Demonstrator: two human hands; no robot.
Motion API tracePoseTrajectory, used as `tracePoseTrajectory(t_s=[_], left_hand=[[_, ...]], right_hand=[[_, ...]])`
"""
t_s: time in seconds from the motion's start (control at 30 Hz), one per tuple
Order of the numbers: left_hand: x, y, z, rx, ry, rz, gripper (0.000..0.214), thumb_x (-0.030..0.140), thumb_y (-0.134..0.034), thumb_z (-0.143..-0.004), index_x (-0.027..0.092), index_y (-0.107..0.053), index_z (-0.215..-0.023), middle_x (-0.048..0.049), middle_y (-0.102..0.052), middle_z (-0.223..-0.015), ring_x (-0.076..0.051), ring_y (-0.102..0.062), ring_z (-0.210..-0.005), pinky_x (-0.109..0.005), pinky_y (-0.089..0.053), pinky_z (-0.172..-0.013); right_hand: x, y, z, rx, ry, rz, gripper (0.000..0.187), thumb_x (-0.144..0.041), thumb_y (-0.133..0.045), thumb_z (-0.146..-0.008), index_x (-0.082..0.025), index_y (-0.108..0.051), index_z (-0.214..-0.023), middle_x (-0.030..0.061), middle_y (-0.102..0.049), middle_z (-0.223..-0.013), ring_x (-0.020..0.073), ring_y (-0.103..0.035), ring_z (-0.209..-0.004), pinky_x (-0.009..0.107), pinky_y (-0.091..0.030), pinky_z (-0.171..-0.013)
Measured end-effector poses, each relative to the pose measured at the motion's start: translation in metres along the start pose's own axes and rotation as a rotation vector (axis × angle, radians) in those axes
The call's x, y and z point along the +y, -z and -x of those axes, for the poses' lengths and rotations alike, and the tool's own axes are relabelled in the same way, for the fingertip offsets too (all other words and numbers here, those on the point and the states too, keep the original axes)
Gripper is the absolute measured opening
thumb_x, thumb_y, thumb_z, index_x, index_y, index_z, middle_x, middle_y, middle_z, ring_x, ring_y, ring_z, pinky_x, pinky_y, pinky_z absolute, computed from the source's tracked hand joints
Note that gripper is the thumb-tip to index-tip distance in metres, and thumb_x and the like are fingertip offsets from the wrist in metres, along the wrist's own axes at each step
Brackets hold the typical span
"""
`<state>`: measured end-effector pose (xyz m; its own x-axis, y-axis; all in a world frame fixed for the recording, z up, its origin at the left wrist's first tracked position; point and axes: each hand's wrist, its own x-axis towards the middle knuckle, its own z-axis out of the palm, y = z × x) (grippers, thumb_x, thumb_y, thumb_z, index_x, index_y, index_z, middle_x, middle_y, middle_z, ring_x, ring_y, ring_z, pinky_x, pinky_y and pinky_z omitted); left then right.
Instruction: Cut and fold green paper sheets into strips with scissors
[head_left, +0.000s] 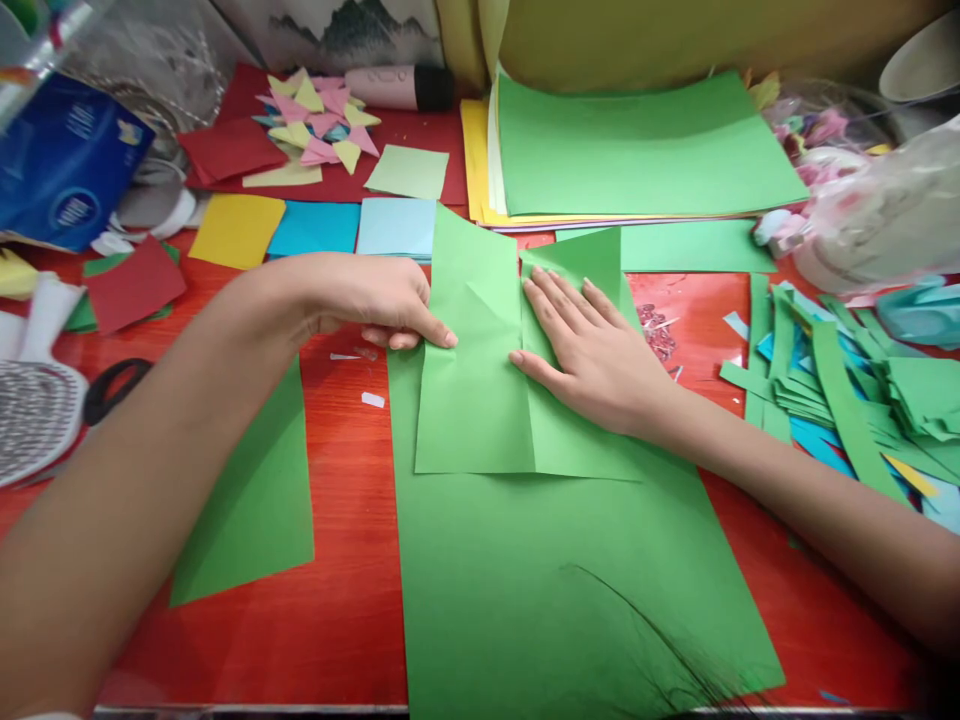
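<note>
The folded green sheet (472,400) lies mid-desk on top of a larger green sheet (570,590), with creases running up its middle. The left hand (367,300) pinches the sheet's left edge between thumb and fingertips. The right hand (592,355) lies flat and open on the right half, pressing it down. Both papers are smooth and the red desk (345,600) looks slick (green on green also hides the edges), so slippage seems the main risk: an uneven pull from the left could drag the sheet under the palm and skew the crease, or tear the pinched edge.
</note>
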<state>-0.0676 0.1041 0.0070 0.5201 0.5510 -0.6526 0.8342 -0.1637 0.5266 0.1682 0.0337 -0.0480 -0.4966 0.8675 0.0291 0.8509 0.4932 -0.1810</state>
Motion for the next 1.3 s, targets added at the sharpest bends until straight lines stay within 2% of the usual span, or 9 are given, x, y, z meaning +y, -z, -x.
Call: tracePoseTrajectory(t_s=[0.2,0.53,0.6,0.73,0.8,0.93,1.07,1.2,1.3], left_hand=[[-0.005,0.0,0.0,-0.076,-0.054,-0.033,0.047,0.056,-0.06,-0.069,0.02,-0.054,-0.039,-0.0027,-0.041,-0.031,-0.01,-0.033,-0.03,-0.027,-0.028,-0.037],[0.001,0.001,0.003,0.052,-0.017,0.025,0.041,0.05,-0.063,-0.071,0.018,-0.058,-0.046,-0.0017,-0.048,-0.041,-0.01,-0.041,-0.038,-0.025,-0.034,-0.046],[0.005,0.001,0.006,0.084,0.01,0.002,0.038,0.048,-0.063,-0.072,0.018,-0.06,-0.05,-0.001,-0.048,-0.041,-0.01,-0.042,-0.041,-0.025,-0.034,-0.048],[0.017,0.004,0.021,0.192,0.069,-0.07,0.034,0.046,-0.061,-0.075,0.016,-0.059,-0.059,0.0002,-0.048,-0.046,-0.009,-0.044,-0.048,-0.023,-0.032,-0.051],[0.02,0.008,0.03,0.268,0.057,-0.093,0.035,0.046,-0.059,-0.076,0.014,-0.058,-0.063,0.0008,-0.05,-0.051,-0.008,-0.042,-0.051,-0.022,-0.031,-0.052],[0.019,0.014,0.039,0.441,0.099,-0.106,0.039,0.051,-0.062,-0.073,0.012,-0.059,-0.07,0.0015,-0.051,-0.055,-0.007,-0.042,-0.055,-0.021,-0.03,-0.054],[0.02,0.014,0.04,0.503,0.012,0.001,0.033,0.044,-0.062,-0.074,0.011,-0.059,-0.071,0.0023,-0.05,-0.055,-0.004,-0.04,-0.056,-0.021,-0.03,-0.056],[0.026,0.009,0.043,0.516,-0.062,0.063,0.031,0.04,-0.062,-0.075,0.011,-0.058,-0.066,0.0013,-0.052,-0.055,-0.004,-0.045,-0.055,-0.021,-0.03,-0.054],[0.03,0.006,0.047,0.64,-0.128,0.124,0.023,0.033,-0.064,-0.073,0.012,-0.059,-0.064,0.0035,-0.053,-0.056,-0.003,-0.049,-0.054,-0.019,-0.03,-0.052]], right_hand=[[0.0,0.0,0.0,0.007,0.007,-0.01,0.075,-0.06,-0.021,-0.091,-0.015,-0.011,-0.15,0.0086,-0.013,-0.155,0.0223,-0.011,-0.144,0.048,-0.008,-0.117],[0.001,0.003,0.001,0.011,-0.017,-0.073,0.063,-0.049,-0.015,-0.095,-0.014,-0.018,-0.148,0.0092,-0.018,-0.155,0.0196,-0.014,-0.143,0.045,-0.011,-0.117],[0.002,0.006,0.002,0.079,-0.058,-0.156,0.059,-0.046,-0.016,-0.096,-0.015,-0.022,-0.146,0.0099,-0.021,-0.154,0.0195,-0.017,-0.143,0.045,-0.017,-0.116],[0.011,0.01,0.001,0.361,-0.172,-0.338,0.049,-0.039,-0.026,-0.095,-0.017,-0.031,-0.138,0.0105,-0.032,-0.148,0.0168,-0.026,-0.139,0.04,-0.024,-0.114],[0.016,0.009,0.0,0.45,-0.226,-0.431,0.05,-0.039,-0.031,-0.093,-0.016,-0.029,-0.137,0.0119,-0.033,-0.147,0.0161,-0.027,-0.138,0.038,-0.026,-0.113],[0.021,0.008,-0.004,0.412,-0.338,-0.625,0.055,-0.041,-0.03,-0.093,-0.012,-0.018,-0.139,0.0174,-0.027,-0.149,0.0176,-0.029,-0.138,0.036,-0.033,-0.11],[0.018,0.016,-0.006,0.424,-0.313,-0.815,0.049,-0.033,-0.018,-0.094,-0.015,-0.013,-0.139,0.021,-0.032,-0.145,0.0213,-0.049,-0.125,0.038,-0.043,-0.1],[0.018,0.028,-0.008,0.447,-0.331,-1.026,0.048,-0.03,-0.035,-0.091,-0.018,-0.022,-0.135,0.0193,-0.037,-0.143,0.0208,-0.051,-0.123,0.039,-0.044,-0.099],[0.022,0.032,-0.011,0.284,-0.44,-0.996,0.047,-0.041,-0.025,-0.095,-0.015,-0.028,-0.134,0.0199,-0.038,-0.144,0.0222,-0.054,-0.119,0.036,-0.05,-0.09]])
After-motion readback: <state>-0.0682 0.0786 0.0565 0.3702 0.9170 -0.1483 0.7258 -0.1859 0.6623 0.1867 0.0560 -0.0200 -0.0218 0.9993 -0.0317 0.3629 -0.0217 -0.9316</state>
